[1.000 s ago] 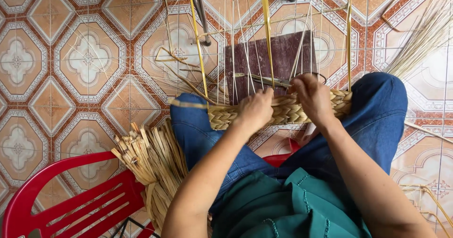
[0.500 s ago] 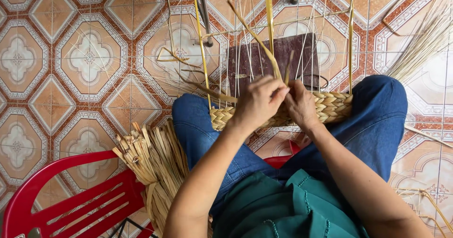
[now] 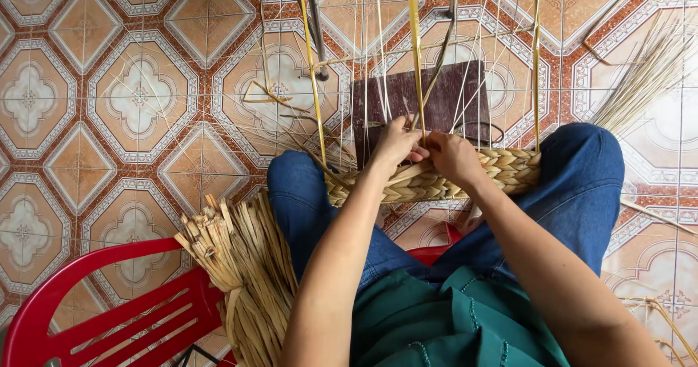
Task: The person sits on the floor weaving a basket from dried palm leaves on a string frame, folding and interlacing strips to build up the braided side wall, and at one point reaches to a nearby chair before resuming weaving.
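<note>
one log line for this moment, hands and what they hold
left hand: pinching straw strand | right hand: on braid | braid across knees | straw bundle beside left leg

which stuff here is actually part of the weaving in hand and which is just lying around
In use:
- left hand and right hand, both gripping a straw strand
- woven straw band across the knees
- upright yellow strands rising from the band

Lying about:
- bundle of dried straw by the left knee
- red plastic chair
- loose grass stalks on the tiled floor
- dark board past the band
</note>
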